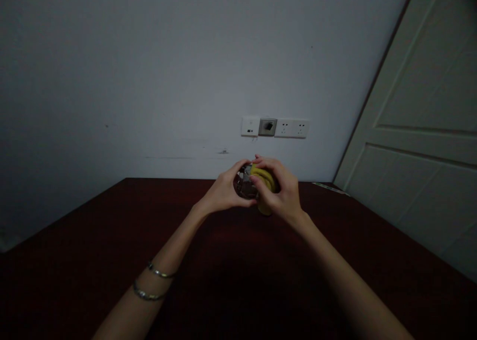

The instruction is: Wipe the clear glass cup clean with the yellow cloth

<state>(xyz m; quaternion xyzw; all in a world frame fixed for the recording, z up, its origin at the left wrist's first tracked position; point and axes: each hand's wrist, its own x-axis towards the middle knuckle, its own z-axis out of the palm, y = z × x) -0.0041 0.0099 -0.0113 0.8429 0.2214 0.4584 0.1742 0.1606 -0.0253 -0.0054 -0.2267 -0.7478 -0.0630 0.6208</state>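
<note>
Both of my hands meet over the far middle of a dark red table (pixel 112 240). My left hand (pixel 223 193) curls around a small clear glass (pixel 244 185), thumb below and fingers over its top. My right hand (pixel 281 191) is closed on a yellow cloth (pixel 265 178) pressed against the glass and partly tucked into it. A bit of the yellow cloth hangs below my right palm. Two thin silver bangles (pixel 154 283) sit on my left forearm. The room is dim, so the detail of the glass is hard to make out.
A pale wall rises right behind the table, with a row of white sockets and a grey switch (pixel 275 127) just above my hands. A white panelled door (pixel 428 146) stands at the right. A thin light strip (pixel 330 187) lies near the table's far right corner.
</note>
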